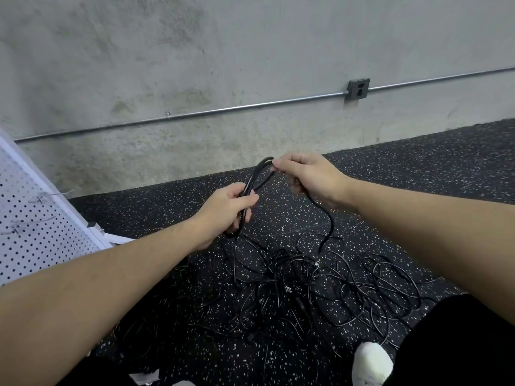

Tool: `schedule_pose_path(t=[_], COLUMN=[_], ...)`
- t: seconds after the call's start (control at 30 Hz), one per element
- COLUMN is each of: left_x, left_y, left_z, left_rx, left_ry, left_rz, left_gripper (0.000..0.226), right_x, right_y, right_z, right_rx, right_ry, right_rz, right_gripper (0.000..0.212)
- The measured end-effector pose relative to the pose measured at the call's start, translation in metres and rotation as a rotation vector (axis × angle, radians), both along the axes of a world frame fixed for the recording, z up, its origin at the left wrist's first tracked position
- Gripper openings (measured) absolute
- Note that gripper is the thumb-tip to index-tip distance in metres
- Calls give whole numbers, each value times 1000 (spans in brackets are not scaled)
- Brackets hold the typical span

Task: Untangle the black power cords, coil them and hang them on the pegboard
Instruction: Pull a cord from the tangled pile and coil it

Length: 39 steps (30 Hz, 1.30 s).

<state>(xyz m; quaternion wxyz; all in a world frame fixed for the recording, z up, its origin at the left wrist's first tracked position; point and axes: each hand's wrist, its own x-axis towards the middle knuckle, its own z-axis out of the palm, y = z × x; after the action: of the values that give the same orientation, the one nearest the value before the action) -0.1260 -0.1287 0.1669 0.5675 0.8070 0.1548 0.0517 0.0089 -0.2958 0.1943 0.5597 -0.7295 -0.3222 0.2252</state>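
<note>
A small coil of black power cord (257, 175) is held up between both hands over the floor. My left hand (225, 213) grips the lower end of the coil's loops. My right hand (306, 176) pinches the top of the loop, and the cord's free length (330, 221) runs down from it to the floor. A tangled pile of black cords (320, 288) lies spread on the speckled floor below my hands, with a plug or two showing in it. The white pegboard (33, 218) leans at the left, with thin wire hooks on it.
A grey concrete wall (195, 65) with a metal conduit (223, 110) and an outlet box (358, 89) rises behind. The floor is black speckled rubber (418, 176). My white-socked foot (372, 363) and dark trouser leg (459, 344) are at lower right, beside the pile.
</note>
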Motion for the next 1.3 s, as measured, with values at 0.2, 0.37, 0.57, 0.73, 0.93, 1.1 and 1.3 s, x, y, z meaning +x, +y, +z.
schedule_pose_path(t=[0.2, 0.37, 0.57, 0.73, 0.93, 1.1, 1.3], left_x=[1, -3, -5, -4, 0, 4, 3], left_y=[-3, -3, -5, -9, -13, -15, -17], left_z=[-4, 0, 8, 8, 10, 6, 11], left_rx=[-166, -200, -237, -335, -352, -215, -277], left_ry=[30, 57, 27, 63, 7, -31, 27], left_rz=[-82, -15, -62, -111, -105, -53, -56], left_gripper=[13, 18, 14, 21, 27, 38, 27], right_x=[7, 11, 12, 1, -12, -22, -26], right_y=[-5, -3, -2, 9, 23, 35, 41], right_z=[-5, -6, -9, -11, 7, 17, 19], right_rx=[-86, -83, 56, 85, 250, 357, 423], right_ry=[-366, -278, -115, 253, 517, 671, 740], right_rz=[-226, -145, -250, -105, -125, -105, -129], right_gripper=[50, 17, 25, 30, 30, 29, 36])
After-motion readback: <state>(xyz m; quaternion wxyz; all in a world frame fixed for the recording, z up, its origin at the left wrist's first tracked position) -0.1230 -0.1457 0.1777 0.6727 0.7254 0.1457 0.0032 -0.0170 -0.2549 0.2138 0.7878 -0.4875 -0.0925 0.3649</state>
